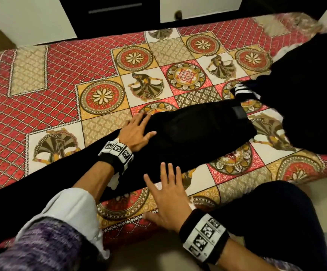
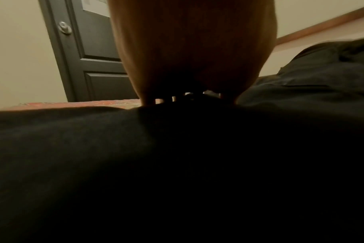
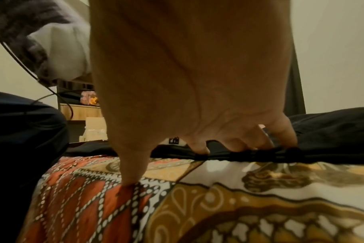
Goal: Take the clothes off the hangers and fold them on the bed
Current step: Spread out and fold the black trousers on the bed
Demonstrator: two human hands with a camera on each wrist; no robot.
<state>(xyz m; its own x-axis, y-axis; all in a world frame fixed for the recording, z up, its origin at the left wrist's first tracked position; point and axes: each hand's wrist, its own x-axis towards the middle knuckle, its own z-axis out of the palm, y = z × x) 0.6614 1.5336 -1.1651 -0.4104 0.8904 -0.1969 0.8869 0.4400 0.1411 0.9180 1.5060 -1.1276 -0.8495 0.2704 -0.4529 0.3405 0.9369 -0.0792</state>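
My left hand (image 1: 137, 133) lies flat on the black trousers (image 1: 188, 132), fingers straight. My right hand (image 1: 166, 198), fingers spread, touches their edge by the bed's (image 1: 61, 75) near side. They look soft and floppy; I'd grasp the hem.

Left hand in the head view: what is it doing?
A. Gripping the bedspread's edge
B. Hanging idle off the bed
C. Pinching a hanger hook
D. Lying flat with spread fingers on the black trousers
D: the left hand lies flat, fingers straight and spread, on the black trousers laid across the patterned bedspread; no hanger shows.
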